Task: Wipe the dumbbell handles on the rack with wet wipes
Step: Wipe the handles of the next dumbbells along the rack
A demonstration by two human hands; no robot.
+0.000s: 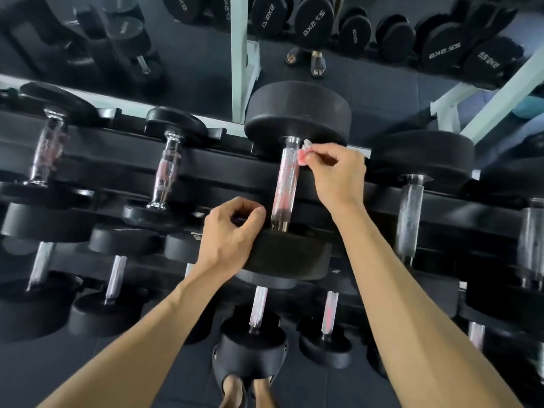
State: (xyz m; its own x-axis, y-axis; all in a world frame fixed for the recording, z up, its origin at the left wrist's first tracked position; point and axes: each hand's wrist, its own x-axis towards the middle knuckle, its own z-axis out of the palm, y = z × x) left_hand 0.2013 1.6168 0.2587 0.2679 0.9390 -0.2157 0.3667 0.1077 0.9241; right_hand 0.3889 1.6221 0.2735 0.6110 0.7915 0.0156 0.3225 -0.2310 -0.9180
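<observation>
The wet wipe [304, 151] is a small crumpled scrap mostly hidden in the right hand [338, 175], so its extent cannot be told. The left hand [232, 240] covers part of the near dumbbell head [288, 257], and whether its curled fingers hold anything is unclear. Dumbbells at the frame's left [47, 148] and right [530, 245] edges are blurred and cut off.

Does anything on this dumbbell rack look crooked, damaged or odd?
Nothing stands out. The dumbbells sit in even rows on the rack. The right hand pinches a small wipe beside the top of a knurled handle, and the left hand rests on that dumbbell's near head.
</observation>
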